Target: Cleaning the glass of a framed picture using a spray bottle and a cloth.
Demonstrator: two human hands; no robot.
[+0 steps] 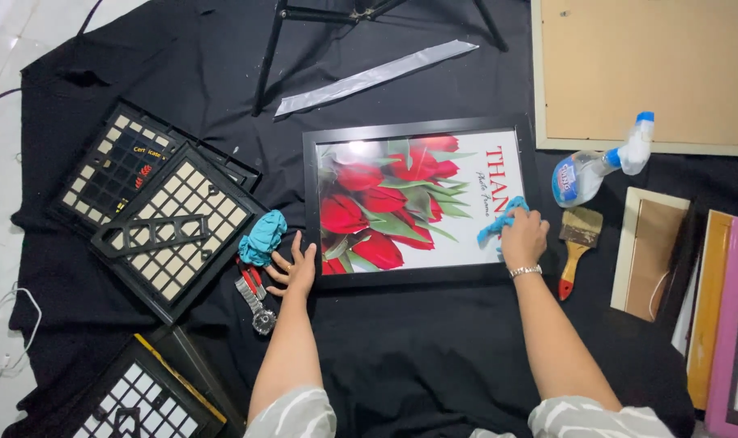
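Two bare hands over black picture frame point(418, 203) lying flat on black cloth point(434, 357), red tulip print under glass. Right hand point(523, 239) closed on blue cloth point(499, 223), pressed to glass near frame's right edge; wiping step seems under way. Left hand point(294, 268) open, fingers spread, steadying frame's lower left corner. Second blue cloth point(262, 237), wristwatch point(255, 304) just beside left hand. Spray bottle point(600, 166), paintbrush point(576, 247) right of frame. Glare at glass's top left, smudges hard to judge. Next move calls for light, even strokes toward unwiped left side.
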